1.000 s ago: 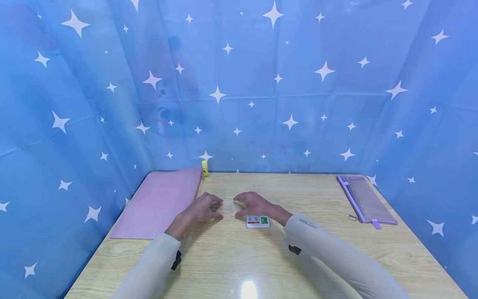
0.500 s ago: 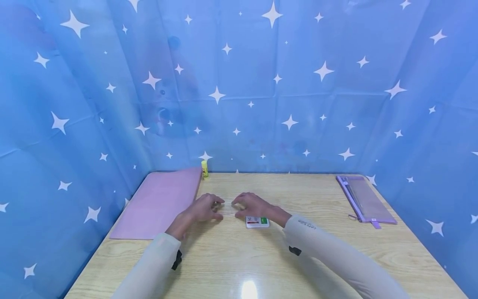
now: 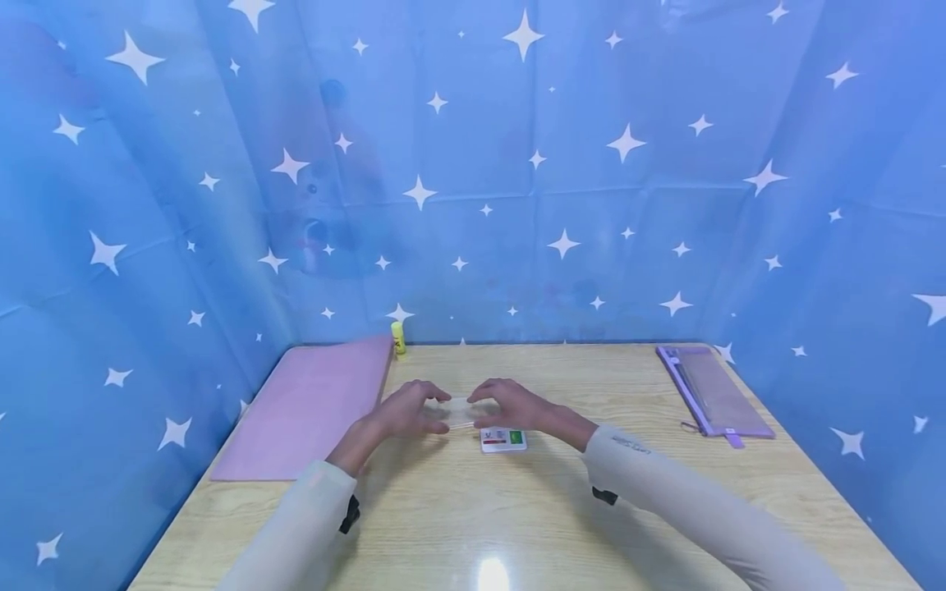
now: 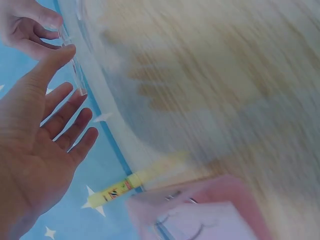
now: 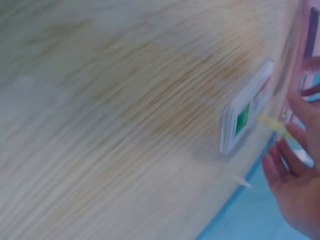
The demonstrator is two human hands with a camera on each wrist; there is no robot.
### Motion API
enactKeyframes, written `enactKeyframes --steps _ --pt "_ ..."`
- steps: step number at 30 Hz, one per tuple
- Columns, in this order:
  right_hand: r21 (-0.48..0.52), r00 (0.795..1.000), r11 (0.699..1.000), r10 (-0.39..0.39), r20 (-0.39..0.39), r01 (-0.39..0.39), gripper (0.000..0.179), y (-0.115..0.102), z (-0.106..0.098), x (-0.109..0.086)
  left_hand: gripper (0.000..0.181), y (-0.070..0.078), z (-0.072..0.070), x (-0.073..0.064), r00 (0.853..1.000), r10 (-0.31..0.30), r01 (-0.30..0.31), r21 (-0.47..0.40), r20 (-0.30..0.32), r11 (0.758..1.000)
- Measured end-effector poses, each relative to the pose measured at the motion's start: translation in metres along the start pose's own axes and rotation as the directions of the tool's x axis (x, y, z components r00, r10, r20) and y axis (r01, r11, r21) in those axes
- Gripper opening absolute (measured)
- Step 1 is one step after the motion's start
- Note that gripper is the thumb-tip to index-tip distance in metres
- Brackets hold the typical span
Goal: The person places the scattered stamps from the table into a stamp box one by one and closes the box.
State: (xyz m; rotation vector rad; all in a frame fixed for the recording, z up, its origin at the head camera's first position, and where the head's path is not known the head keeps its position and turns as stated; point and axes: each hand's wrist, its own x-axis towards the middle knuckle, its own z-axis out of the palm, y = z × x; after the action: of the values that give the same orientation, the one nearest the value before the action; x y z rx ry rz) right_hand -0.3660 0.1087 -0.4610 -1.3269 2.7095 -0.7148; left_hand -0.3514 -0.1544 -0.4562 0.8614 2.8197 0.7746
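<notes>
A clear, flat, rectangular plastic piece [image 3: 460, 412] is held level over the table between both hands. My left hand [image 3: 405, 410] pinches its left end, thumb on the near edge and a finger on the far edge. My right hand [image 3: 510, 404] grips the opposite end the same way. In the left wrist view the clear piece [image 4: 78, 77] shows edge-on between thumb and forefinger, the other fingers spread. A white card case [image 3: 503, 440] with a red stripe and a green square lies on the table just below the right hand, partly covered by it in the head view.
A pink folder [image 3: 310, 410] lies at the left of the table, its far right corner raised. Beside that corner stands a yellow glue stick [image 3: 398, 337]. A purple zip pouch [image 3: 715, 394] lies at the right. A blue star-patterned curtain [image 3: 473, 164] surrounds the table's back and sides.
Both hands have shifted slightly right with the clear piece, and more of its flat face shows between them. The head view has turned a little. The things on the table stay put.
</notes>
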Motion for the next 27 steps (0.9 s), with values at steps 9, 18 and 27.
enactKeyframes --steps 9,18,27 --pt "-0.015 1.000 1.000 0.027 0.005 -0.027 0.042 -0.001 -0.012 -0.026 0.050 0.023 0.003 0.006 0.997 0.073 -0.074 0.031 0.033 0.997" --pt "-0.003 1.000 1.000 0.010 -0.009 -0.010 0.042 0.000 -0.019 -0.047 0.051 0.032 0.010 0.016 0.991 0.115 -0.119 0.070 0.066 0.990" --pt "0.001 0.999 0.999 0.033 -0.022 -0.033 0.039 0.001 -0.018 -0.063 0.050 0.042 0.023 0.020 0.987 0.151 -0.154 0.055 0.058 0.987"
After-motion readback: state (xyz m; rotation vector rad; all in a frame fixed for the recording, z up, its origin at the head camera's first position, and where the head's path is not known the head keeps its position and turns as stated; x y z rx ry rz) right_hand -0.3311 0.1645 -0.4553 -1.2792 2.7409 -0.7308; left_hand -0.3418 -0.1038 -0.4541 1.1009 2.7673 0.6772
